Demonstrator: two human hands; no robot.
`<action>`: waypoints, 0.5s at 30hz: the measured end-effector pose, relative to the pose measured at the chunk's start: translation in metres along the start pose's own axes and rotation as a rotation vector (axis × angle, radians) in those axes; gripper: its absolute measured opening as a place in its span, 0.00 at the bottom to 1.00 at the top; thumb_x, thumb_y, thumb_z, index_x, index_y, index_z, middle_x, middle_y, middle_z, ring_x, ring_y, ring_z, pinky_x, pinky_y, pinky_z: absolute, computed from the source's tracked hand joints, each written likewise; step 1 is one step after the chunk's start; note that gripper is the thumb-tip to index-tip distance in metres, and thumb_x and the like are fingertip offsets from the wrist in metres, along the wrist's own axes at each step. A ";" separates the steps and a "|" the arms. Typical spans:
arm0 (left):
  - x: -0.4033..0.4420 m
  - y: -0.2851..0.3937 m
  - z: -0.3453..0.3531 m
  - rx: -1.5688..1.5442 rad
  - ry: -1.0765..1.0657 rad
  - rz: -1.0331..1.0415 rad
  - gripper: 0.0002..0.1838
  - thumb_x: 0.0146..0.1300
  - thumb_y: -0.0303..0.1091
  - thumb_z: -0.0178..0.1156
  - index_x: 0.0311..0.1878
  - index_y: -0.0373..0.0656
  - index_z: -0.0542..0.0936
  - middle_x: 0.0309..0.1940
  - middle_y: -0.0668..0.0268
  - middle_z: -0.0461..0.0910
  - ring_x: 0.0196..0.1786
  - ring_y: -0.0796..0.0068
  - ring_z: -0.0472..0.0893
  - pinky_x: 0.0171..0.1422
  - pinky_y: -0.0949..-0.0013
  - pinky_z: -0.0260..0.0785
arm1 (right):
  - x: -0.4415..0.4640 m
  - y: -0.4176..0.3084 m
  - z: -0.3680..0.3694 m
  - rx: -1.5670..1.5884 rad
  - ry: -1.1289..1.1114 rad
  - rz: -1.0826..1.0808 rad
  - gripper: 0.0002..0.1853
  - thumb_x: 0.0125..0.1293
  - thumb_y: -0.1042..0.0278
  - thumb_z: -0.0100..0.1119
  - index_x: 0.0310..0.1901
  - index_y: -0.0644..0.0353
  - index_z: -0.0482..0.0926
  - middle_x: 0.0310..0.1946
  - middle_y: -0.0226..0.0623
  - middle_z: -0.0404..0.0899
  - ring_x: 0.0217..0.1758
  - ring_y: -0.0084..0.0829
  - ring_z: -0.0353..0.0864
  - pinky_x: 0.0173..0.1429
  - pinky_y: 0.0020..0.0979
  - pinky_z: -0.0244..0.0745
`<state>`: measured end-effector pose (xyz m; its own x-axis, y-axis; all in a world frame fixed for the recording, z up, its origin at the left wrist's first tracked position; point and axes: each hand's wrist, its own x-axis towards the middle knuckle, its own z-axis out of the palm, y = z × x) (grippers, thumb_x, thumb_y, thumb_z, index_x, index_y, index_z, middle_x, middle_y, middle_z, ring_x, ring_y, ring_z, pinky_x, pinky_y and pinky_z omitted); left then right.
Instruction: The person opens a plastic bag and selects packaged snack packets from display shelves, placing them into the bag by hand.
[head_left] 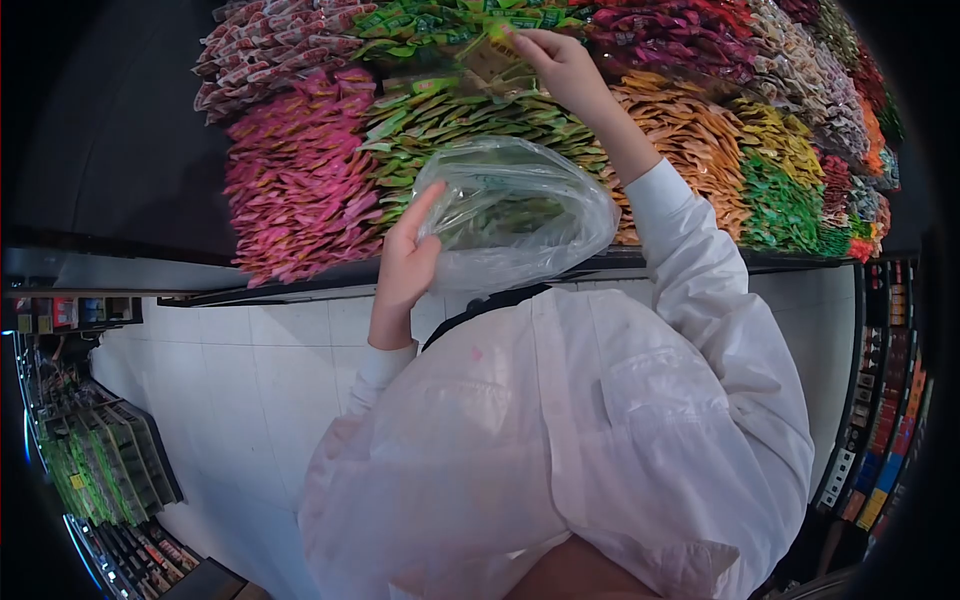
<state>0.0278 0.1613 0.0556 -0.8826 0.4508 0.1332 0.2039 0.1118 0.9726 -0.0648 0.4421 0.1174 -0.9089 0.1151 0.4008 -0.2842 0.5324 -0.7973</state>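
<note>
A clear plastic bag (590,215), its mouth spread wide, lies over the near edge of the green packets. At its left side my left hand (412,250) is closed on the film, with the index finger stretched along the rim. Farther out, above the rows, my right hand (568,72) pinches a small green and brown packet (492,62) by its upper corner. Green packets (440,115) are stacked between the bag and that packet. Through the film more green can be seen.
Pink packets (300,180) fill the left of the display, orange packets (690,140) the right. A dark ledge (220,293) runs along its front. Shelves with goods stand at both sides, including green packages (100,465) at the lower left.
</note>
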 end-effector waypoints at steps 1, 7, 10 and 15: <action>0.001 -0.001 0.002 -0.019 0.000 0.006 0.34 0.49 0.15 0.42 0.65 0.31 0.67 0.64 0.54 0.70 0.70 0.67 0.65 0.73 0.71 0.51 | -0.008 -0.019 -0.004 0.206 0.087 0.049 0.20 0.71 0.54 0.53 0.49 0.64 0.81 0.29 0.31 0.83 0.29 0.20 0.75 0.37 0.25 0.70; 0.005 0.008 0.013 -0.134 0.012 0.047 0.36 0.51 0.14 0.43 0.69 0.30 0.60 0.69 0.55 0.64 0.72 0.67 0.61 0.74 0.70 0.49 | -0.061 -0.090 -0.028 0.818 -0.279 0.230 0.19 0.72 0.55 0.51 0.56 0.59 0.77 0.42 0.23 0.80 0.39 0.15 0.79 0.45 0.22 0.77; 0.004 0.010 0.020 -0.305 0.067 -0.003 0.36 0.51 0.13 0.43 0.70 0.29 0.60 0.68 0.54 0.64 0.73 0.68 0.60 0.74 0.69 0.49 | -0.084 -0.089 -0.019 0.547 -0.567 -0.001 0.18 0.72 0.56 0.52 0.53 0.60 0.78 0.38 0.31 0.83 0.35 0.25 0.81 0.41 0.25 0.75; 0.000 0.030 0.013 -0.164 0.060 0.065 0.36 0.52 0.13 0.42 0.70 0.31 0.59 0.69 0.55 0.62 0.73 0.69 0.60 0.74 0.70 0.49 | -0.091 -0.088 -0.015 -0.064 -0.534 -0.139 0.14 0.67 0.60 0.56 0.50 0.57 0.80 0.33 0.44 0.82 0.35 0.37 0.82 0.41 0.33 0.76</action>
<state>0.0400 0.1763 0.0824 -0.8944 0.3984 0.2030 0.1938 -0.0637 0.9790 0.0474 0.3974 0.1576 -0.8972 -0.3924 0.2024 -0.4086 0.5641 -0.7176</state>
